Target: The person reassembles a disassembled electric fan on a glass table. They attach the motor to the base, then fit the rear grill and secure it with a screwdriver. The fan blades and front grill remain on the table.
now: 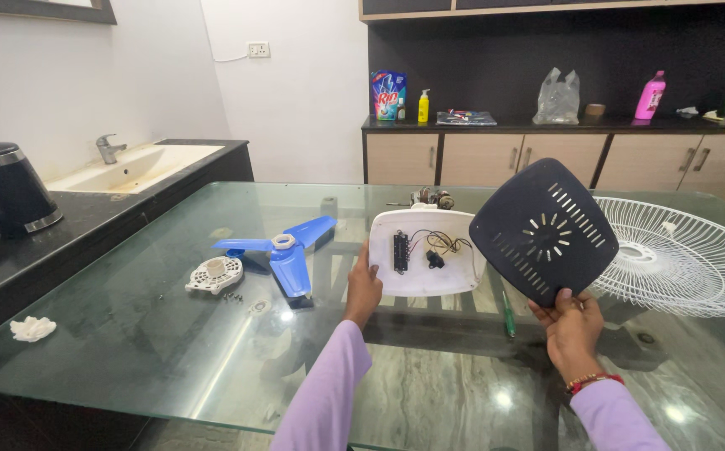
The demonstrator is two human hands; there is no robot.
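Glass table [170, 334], left grip [363, 288] on white base [421, 280], right grip [574, 321] under dark cover [544, 230]

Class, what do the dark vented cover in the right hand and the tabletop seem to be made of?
Dark navy vented cover: probably moulded plastic, matt, with cleanly cut slots. Tabletop: clear glass, glossy; it shows reflections and the floor beneath.

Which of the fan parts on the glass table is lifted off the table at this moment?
The dark vented cover, held up by the right hand. The blue blade, white wire guard and white base all lie on the glass.
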